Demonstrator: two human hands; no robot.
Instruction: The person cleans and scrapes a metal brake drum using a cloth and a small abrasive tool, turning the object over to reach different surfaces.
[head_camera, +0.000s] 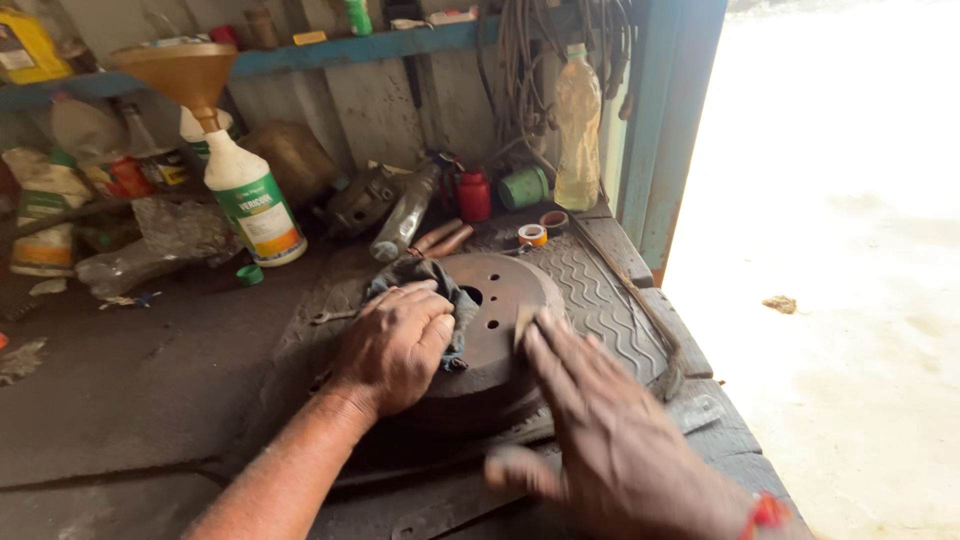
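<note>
The rusty brake disc (495, 330) lay flat on a ribbed rubber mat (600, 300) near the right end of the dark worktop (130, 390), close to the open doorway. Your left hand (395, 345) pressed down on its left side, fingers curled over a dark rag (415, 275) bunched between your palm and the disc. Your right hand (600, 430) was blurred, its fingers spread loosely across the right edge of the disc, and the fingertips seemed to press a small pale scrap (523, 322) against the metal; you could not tell what the scrap was. Just behind the disc lay two copper-coloured tubes (440, 240), a roll of tape (531, 235) and a clear bottle on its side (405, 215). Further back stood a small red bottle (474, 195), a tall plastic bottle of yellowish liquid (578, 125), and, to the left, a white bottle (250, 205) with a brown funnel (185, 75) in its neck.
</note>
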